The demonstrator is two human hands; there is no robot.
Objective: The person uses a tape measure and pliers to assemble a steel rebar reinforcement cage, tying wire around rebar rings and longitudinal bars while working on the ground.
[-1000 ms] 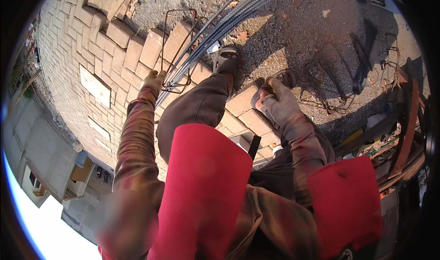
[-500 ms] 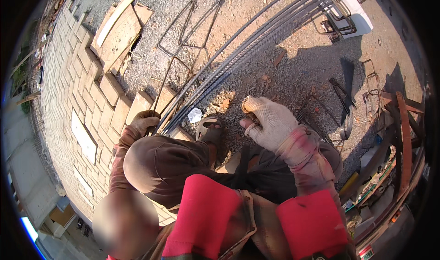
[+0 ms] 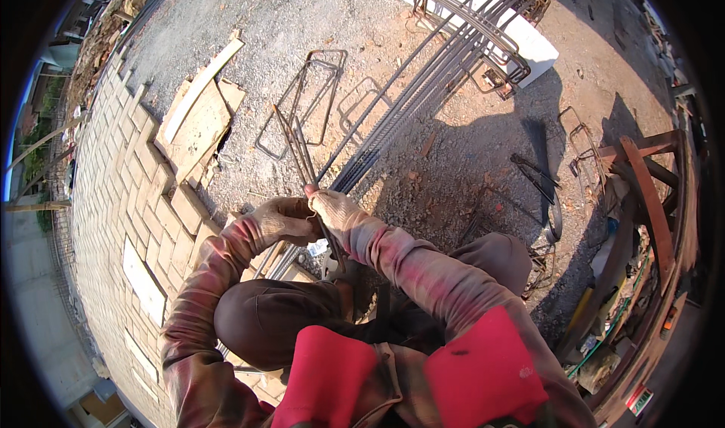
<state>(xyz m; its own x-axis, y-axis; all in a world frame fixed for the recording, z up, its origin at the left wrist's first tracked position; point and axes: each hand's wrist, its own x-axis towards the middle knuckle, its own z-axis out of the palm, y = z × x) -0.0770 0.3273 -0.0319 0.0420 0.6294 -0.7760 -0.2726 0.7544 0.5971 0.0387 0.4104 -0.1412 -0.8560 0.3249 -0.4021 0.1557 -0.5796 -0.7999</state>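
Observation:
My gloved right hand (image 3: pixel 338 210) is closed around a narrow bent rebar stirrup (image 3: pixel 300 156), its thumb along the thin bars. One end of the stirrup points up and away over the gravel; the other comes down past my hand toward my knees. Close beside it on the left, my gloved left hand (image 3: pixel 281 220) has its fingers curled against the same stirrup; its grip is partly hidden. Just beyond both hands, a bundle of long ribbed rebar rods (image 3: pixel 377 145) runs from between my legs toward the far right.
Several stirrups (image 3: pixel 487 32) hang around the bundle's far end, above a white board (image 3: pixel 540 47). Another bent stirrup (image 3: pixel 325 100) lies on the gravel. Paving blocks (image 3: pixel 136 179) and plywood (image 3: pixel 202 130) are at left. Scrap timber and metal (image 3: pixel 649 209) pile up at right.
My right hand has moved left and taken hold of the stirrup beside my left hand. The left hand has come up and right, bringing the stirrup over the bundle. My view has shifted.

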